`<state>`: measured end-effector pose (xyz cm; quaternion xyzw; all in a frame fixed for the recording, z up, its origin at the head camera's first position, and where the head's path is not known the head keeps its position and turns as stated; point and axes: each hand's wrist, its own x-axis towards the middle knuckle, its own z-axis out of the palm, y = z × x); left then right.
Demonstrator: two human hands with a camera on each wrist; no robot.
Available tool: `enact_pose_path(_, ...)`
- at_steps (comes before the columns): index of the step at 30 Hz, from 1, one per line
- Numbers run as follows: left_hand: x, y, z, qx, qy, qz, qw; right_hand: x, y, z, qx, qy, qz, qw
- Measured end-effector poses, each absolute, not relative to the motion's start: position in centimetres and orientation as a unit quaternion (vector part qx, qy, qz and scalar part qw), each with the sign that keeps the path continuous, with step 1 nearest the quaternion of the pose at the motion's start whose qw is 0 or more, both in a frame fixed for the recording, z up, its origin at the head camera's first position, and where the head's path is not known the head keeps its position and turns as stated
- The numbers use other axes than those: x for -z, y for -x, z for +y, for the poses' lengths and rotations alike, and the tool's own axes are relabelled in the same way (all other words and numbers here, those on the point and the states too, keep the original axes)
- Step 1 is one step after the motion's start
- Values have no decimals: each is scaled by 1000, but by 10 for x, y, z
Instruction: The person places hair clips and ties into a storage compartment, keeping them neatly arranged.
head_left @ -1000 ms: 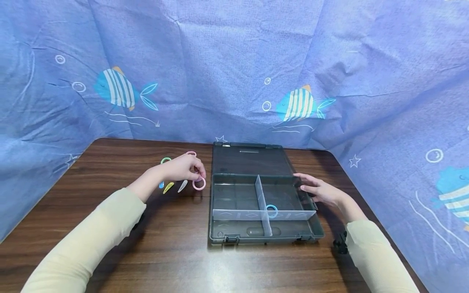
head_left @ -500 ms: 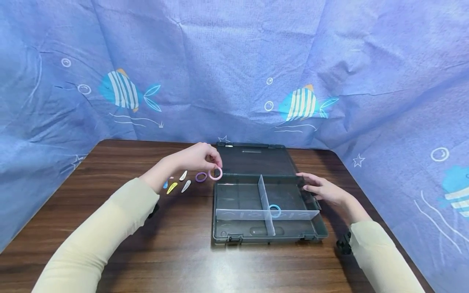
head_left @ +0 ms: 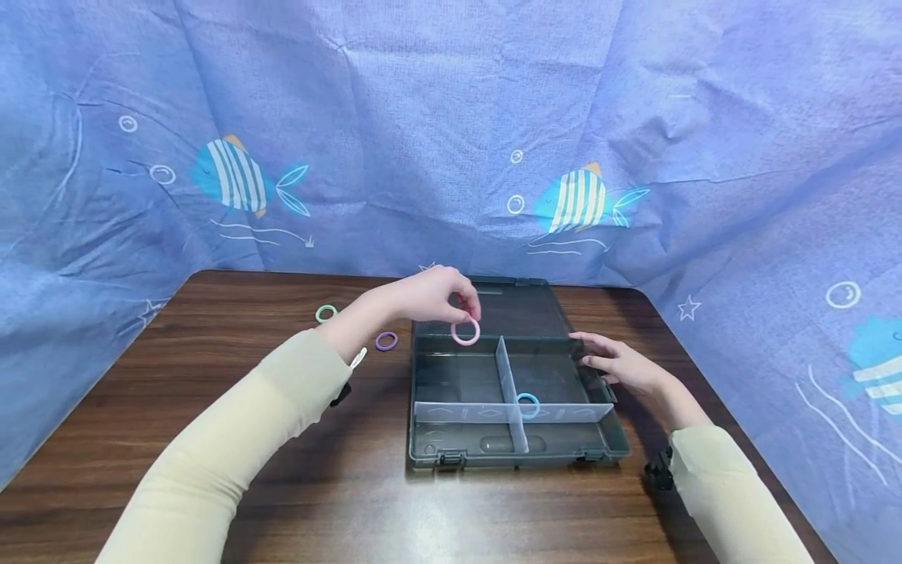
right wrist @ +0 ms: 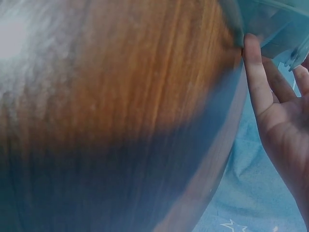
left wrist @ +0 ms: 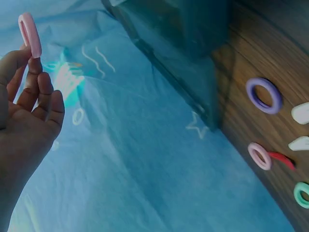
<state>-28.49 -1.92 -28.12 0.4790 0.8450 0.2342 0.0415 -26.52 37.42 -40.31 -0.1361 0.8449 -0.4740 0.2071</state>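
In the head view my left hand (head_left: pixel 437 296) pinches a pink hair tie (head_left: pixel 464 344) between thumb and fingertips, above the hinge side of a grey see-through divider box (head_left: pixel 493 462). The left wrist view shows the same pink hair tie (left wrist: pixel 33 38) edge-on at the fingertips. My right hand (head_left: pixel 627 368) rests at the box's right side, fingers extended; in the right wrist view a fingertip (right wrist: pixel 251 41) meets the box wall. Inside the box, a blue hair tie (head_left: pixel 539 406) leans by the crossing of the clear dividers. The lid (head_left: pixel 510 313) lies folded back.
Left of the box lie a purple hair tie (head_left: pixel 386 349) and a green hair tie (head_left: pixel 319 315). In the left wrist view are another pink hair tie (left wrist: pixel 253 153), a red hair clip (left wrist: pixel 283 160) and white hair clips (left wrist: pixel 301 113). A fish-print cloth (head_left: pixel 423 157) hangs behind the table.
My left hand has carried the pink hair tie rightward and up, from the table left of the box to over the box. The right hand has stayed at the box's side.
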Motion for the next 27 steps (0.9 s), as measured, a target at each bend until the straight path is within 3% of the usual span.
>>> enact_pose_path(27, 311, 283, 83, -238, -522, 815, 77, 405, 266, 371, 486, 128, 838, 214)
